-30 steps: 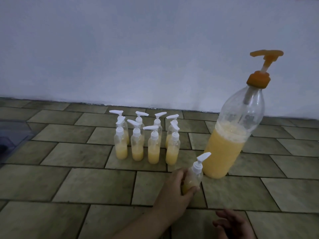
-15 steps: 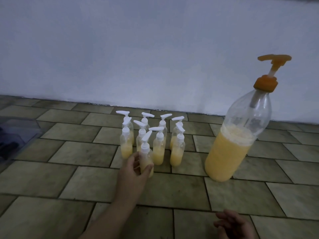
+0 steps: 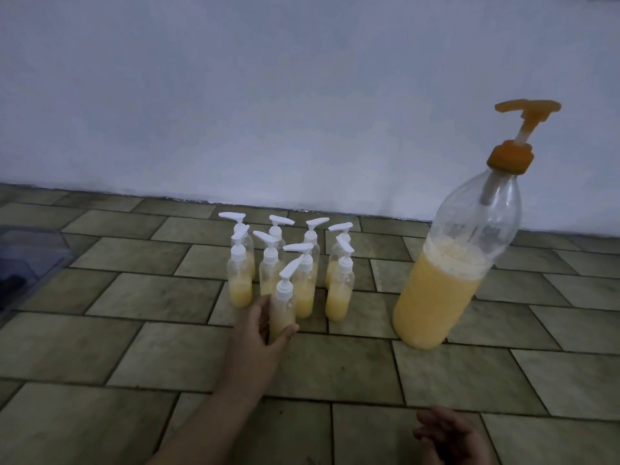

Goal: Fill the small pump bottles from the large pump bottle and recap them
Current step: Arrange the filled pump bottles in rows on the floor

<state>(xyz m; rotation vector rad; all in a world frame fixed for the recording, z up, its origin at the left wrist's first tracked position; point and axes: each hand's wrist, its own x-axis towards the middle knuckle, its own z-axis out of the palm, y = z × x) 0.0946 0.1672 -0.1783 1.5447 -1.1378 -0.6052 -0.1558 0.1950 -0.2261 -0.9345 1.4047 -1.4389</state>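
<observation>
**A filled small bottle being set down among the others on a tiled floor**

A small clear pump bottle (image 3: 282,305) with a white pump top stands, or is about to stand, on the floor at the front of a cluster of similar bottles. It holds pale orange-yellow liquid in its lower part. The person's left hand (image 3: 265,327) wraps it low down, thumb on one side and fingers on the other, so the left grip is closed around this bottle. Whether its base already touches the floor cannot be told.

Just behind it, a group of small bottles (image 3: 303,280) stands upright in rough rows, all capped with white pumps and each partly filled with the same liquid. Their pump spouts point various ways, and the nearest ones are just beside the held bottle.

To the right, well apart from the cluster, stands the large bottle (image 3: 449,283), clear plastic with an orange pump (image 3: 513,139), roughly half full.

The right hand (image 3: 449,434) rests low at the bottom edge of the view, fingers loosely curled and holding nothing.

The floor (image 3: 134,347) is olive-brown tile meeting a pale wall (image 3: 302,95). A dark, blurred object (image 3: 23,263) sits at the far left.

The likely risk is crowding: the bottles are narrow and top-heavy, and releasing or nudging this one against its neighbours could knock several over. A loosely screwed cap would then leak.
</observation>
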